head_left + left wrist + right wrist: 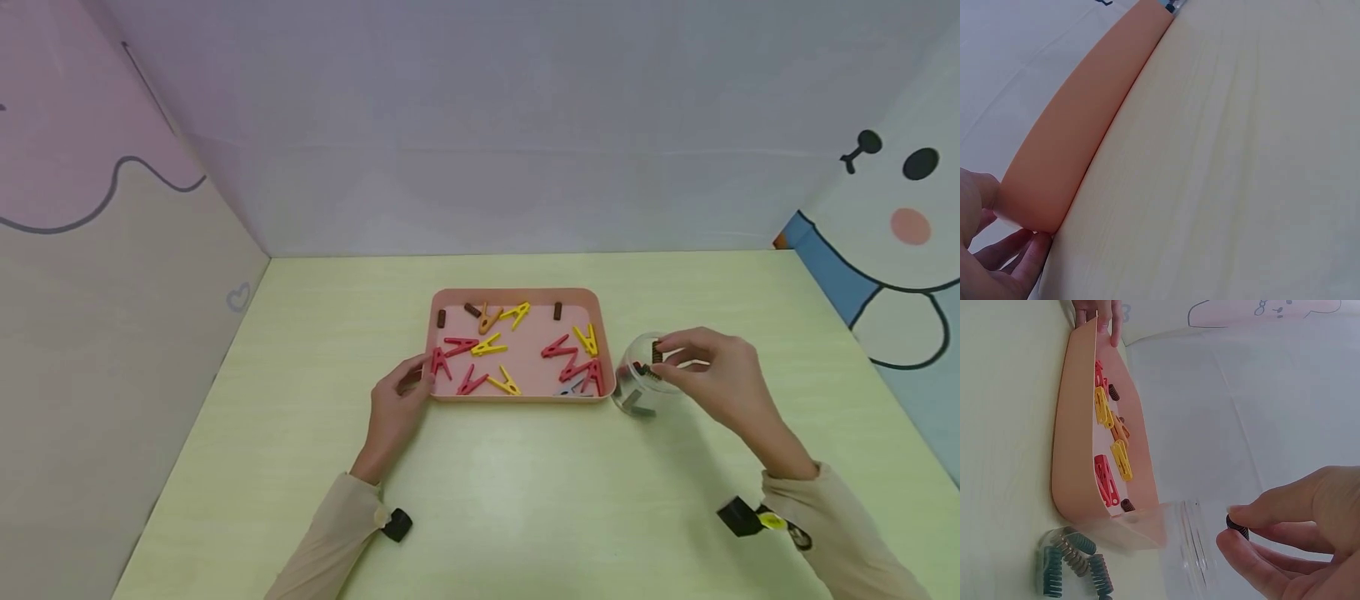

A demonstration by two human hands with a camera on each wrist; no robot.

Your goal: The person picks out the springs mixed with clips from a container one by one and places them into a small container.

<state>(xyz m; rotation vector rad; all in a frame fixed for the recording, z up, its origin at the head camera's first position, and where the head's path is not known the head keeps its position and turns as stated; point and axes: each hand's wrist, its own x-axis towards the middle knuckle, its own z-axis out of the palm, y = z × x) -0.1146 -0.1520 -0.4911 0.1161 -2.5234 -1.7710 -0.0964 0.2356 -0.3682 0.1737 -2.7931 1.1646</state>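
Fingers (693, 337) of the right hand (716, 379) pinch one dark spring (657, 353) against the thumb, the back of the hand turned upward and the forearm reaching in from four o'clock; in the right wrist view the spring sits just off the rim of the clear jar (624, 385). Taking the pink tray (525, 354) as the clock's centre, the jar stands close beside it between three and four. At eight o'clock the left hand (400, 400) grips the tray's near corner, thumb and fingers bent around it, its forearm coming from seven. Lying in the tray are three loose dark brown springs (557, 311), one between nine and ten, one at ten, one between one and two; six red clips (551, 352); four yellow clips (591, 340); one orange clip (486, 323) toward ten; and at least one grey clip (572, 388) at four, partly overlapped. Inside the jar at least four springs (1052, 575) show, one of them coppery; the exact number is unclear.
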